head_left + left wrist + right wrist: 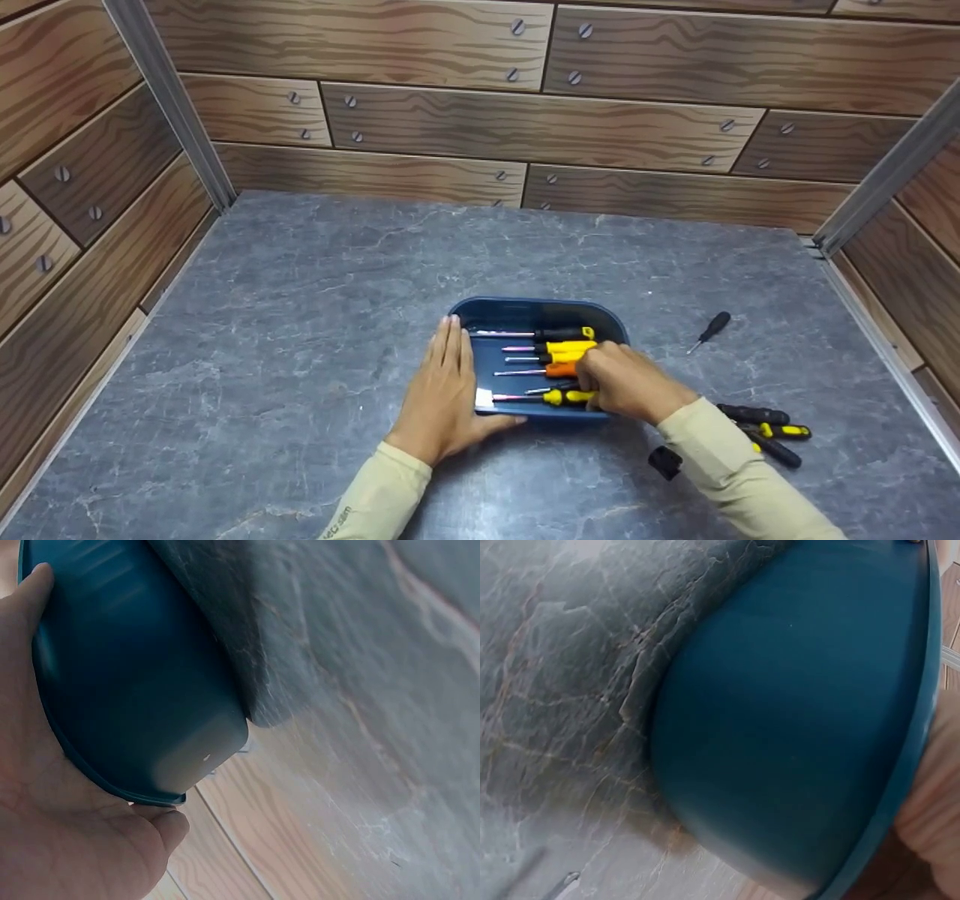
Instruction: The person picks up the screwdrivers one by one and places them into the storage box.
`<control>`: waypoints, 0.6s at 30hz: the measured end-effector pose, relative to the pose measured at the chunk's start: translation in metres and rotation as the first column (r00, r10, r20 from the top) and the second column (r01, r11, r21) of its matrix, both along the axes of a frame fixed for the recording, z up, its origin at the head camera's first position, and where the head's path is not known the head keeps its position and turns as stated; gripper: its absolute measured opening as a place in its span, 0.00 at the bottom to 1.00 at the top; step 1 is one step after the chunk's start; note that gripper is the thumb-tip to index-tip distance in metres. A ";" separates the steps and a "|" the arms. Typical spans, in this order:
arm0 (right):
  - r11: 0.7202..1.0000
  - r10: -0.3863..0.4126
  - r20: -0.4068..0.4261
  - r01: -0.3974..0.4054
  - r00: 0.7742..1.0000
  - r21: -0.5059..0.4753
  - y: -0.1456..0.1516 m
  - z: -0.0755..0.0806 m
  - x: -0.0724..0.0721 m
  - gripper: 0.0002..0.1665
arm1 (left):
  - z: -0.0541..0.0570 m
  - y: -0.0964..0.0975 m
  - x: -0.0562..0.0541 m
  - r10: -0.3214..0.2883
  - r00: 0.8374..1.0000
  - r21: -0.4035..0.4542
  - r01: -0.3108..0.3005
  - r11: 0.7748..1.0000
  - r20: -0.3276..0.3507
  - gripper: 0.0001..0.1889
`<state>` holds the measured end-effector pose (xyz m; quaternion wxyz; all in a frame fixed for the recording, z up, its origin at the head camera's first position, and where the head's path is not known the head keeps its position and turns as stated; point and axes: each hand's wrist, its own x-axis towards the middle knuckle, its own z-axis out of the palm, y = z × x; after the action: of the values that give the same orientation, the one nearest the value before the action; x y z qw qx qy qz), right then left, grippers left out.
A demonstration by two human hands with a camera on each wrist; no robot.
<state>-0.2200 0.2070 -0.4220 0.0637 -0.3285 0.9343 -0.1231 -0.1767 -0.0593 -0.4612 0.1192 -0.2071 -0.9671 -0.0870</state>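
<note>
Several screwdrivers (pixel 561 370) lengthwise in tray (pixel 517 312), pointing left; left fingers (pixel 451 349) together; right fingers (pixel 592 366) curled, grip unclear.

Saw mottled grey marbling with pale veins on the desk (pixel 300 337), and striped brown wood grain on the wall panels (pixel 420 112) beyond its far edge. Found dark blue on the tray (pixel 536 301). Inside, noted black with a yellow end on the far-edge screwdriver (pixel 559 334), yellow and black on two flat-lying screwdrivers (pixel 571 347), orange on the middle screwdriver (pixel 559 370), yellow and black on the near-edge screwdriver (pixel 553 397). Toward the desk's right edge, spotted black on the small screwdriver (pixel 716 325). Saw pale khaki on the sleeves (pixel 386 487).
</note>
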 end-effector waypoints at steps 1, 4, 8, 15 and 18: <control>1.000 0.005 -0.004 -0.005 1.000 -0.005 0.000 0.000 0.000 0.20 | 0.000 0.000 0.000 0.001 1.000 -0.001 0.000 1.000 0.006 0.68; 0.999 0.033 -0.015 -0.033 0.999 -0.020 0.002 0.000 0.000 0.19 | 0.001 0.001 0.000 0.003 1.000 -0.002 -0.003 1.000 0.028 0.68; 0.996 0.076 -0.019 -0.077 0.997 -0.045 0.004 0.000 -0.001 0.19 | 0.001 0.001 0.000 0.006 0.999 -0.004 -0.006 1.000 0.052 0.69; 0.987 0.054 -0.058 -0.062 0.997 -0.145 0.014 0.009 -0.002 0.10 | 0.000 0.000 -0.001 0.008 0.999 0.002 -0.008 1.000 0.052 0.69; 0.974 -0.013 -0.163 -0.025 0.987 -0.227 0.024 0.015 -0.002 0.08 | 0.001 0.000 -0.001 0.004 0.999 0.011 -0.004 1.000 0.048 0.69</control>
<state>-0.2221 0.2314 -0.4068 -0.0507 -0.3454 0.9150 -0.2022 -0.1775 -0.0594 -0.4606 0.0974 -0.2024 -0.9696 -0.0970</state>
